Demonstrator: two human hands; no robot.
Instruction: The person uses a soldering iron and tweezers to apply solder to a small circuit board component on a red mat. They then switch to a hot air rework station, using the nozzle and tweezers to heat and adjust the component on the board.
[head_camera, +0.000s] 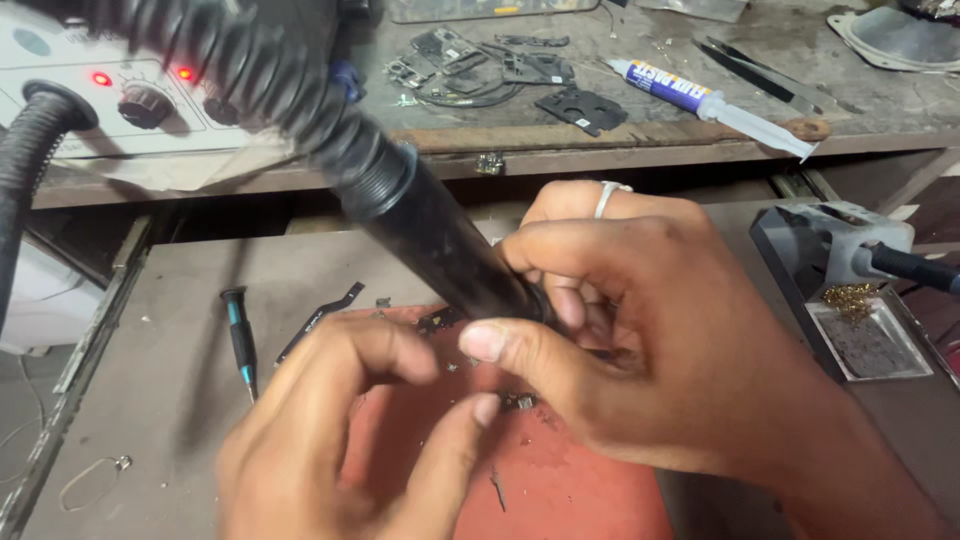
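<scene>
Left hand (340, 440) pinches beside 1 hot-air wand (420, 220).

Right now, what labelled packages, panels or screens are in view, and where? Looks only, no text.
Syringe tube: lying on the back bench, upper right of centre; slim, white with a blue printed label, clear tip.
Control panel: upper left; white box face, two red lit lamps, dark knobs, black hose plugged in.
No screens visible.

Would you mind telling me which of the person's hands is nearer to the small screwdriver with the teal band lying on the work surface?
Left. The left hand sits just right of the screwdriver, not touching it. The right hand is farther right, gripping the black hot-air handle.
</scene>
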